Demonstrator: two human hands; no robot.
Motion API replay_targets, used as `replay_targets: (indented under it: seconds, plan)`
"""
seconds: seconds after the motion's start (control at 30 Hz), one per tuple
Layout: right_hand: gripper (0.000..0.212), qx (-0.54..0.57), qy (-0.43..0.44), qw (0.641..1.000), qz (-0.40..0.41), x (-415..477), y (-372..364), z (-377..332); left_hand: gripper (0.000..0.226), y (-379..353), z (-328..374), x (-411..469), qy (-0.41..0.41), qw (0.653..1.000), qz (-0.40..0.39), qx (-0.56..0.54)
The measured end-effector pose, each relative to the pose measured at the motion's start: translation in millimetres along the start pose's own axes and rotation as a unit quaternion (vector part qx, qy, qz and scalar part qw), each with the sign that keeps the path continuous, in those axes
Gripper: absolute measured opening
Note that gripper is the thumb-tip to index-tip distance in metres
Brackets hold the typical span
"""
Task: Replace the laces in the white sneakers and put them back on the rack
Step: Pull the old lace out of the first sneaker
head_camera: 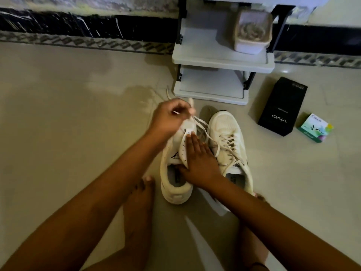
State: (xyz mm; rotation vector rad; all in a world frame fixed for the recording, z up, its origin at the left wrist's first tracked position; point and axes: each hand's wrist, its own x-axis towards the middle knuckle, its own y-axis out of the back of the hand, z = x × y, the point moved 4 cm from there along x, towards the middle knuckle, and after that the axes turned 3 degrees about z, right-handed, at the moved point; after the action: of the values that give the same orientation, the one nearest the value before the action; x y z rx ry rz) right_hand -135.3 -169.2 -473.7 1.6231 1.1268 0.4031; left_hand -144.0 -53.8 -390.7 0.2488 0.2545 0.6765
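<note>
STEP: likely unlacing | your left hand (172, 116) pinches the lace (204, 125) | right hand (197, 155) lies flat, fingers straight, steadying the sneaker (175, 192) on the floor | rack (222, 61) at 12 o'clock | NEXT: draw the lace free of the eyelets.

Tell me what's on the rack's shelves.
A lidded beige container stands on the middle shelf of the rack; its contents too blurred to name. The bottom shelf's back is covered by the shelf above.

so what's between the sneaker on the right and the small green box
The black vivo box lies on the floor between that sneaker and the green box, as the head view shows.
</note>
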Motion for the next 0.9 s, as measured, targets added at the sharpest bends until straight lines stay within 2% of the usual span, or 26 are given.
replay_targets:
  seconds: [0.03, 0.07, 0.13, 0.2, 0.23, 0.3, 0.4, 0.6, 0.67, 0.8, 0.83, 0.9]
  plan:
    - [0.094, 0.019, 0.000, 1.000, -0.016, 0.3, -0.4, 2.7, 0.013, 14.9, -0.4, 8.7, -0.002, 0.999, 0.027, 0.043]
    - [0.098, 0.050, -0.003, 0.998, -0.036, 0.8, -0.3, 4.3, 0.027, 25.6, -2.5, 14.6, 0.006, 0.995, 0.023, 0.096]
    - [0.094, 0.155, -0.017, 0.987, -0.046, 3.6, 6.1, 4.6, 0.055, 35.8, -17.3, 18.1, 0.052, 0.984, -0.060, 0.157]
    - [0.068, 0.275, -0.049, 0.960, 0.021, 9.6, 20.3, 10.8, 0.068, 38.0, -35.4, 11.0, 0.108, 0.969, -0.169, 0.147]
    - [0.055, 0.297, -0.072, 0.951, 0.055, 12.4, 27.5, 15.7, 0.073, 38.3, -45.0, 6.1, 0.128, 0.958, -0.214, 0.142]
    - [0.042, 0.245, -0.099, 0.962, 0.067, 18.4, 32.5, 22.1, 0.083, 38.7, -63.8, -2.5, 0.151, 0.940, -0.264, 0.155]
    - [0.028, 0.151, -0.110, 0.981, 0.044, 23.0, 28.7, 24.4, 0.091, 36.3, -76.5, -7.0, 0.142, 0.937, -0.260, 0.182]
    - [0.016, 0.170, -0.113, 0.972, 0.116, 27.2, 63.1, 27.7, 0.092, 34.0, -83.7, -17.3, 0.122, 0.927, -0.220, 0.278]
    - [0.018, 0.179, -0.089, 0.969, 0.145, 29.3, 84.3, 23.5, 0.090, 28.5, -81.8, -22.9, 0.095, 0.920, -0.223, 0.309]
    - [0.017, 0.087, -0.006, 0.978, 0.190, 30.6, 99.9, 8.8, 0.080, 22.4, -75.4, -29.2, 0.055, 0.906, -0.216, 0.359]
    - [0.016, 0.102, 0.001, 0.972, 0.211, 29.6, 102.6, 5.4, 0.079, 21.9, -76.0, -29.1, 0.056, 0.905, -0.213, 0.364]
    - [0.017, 0.230, -0.023, 0.940, 0.252, 28.2, 112.9, 0.3, 0.078, 20.0, -79.9, -28.8, 0.057, 0.900, -0.206, 0.379]
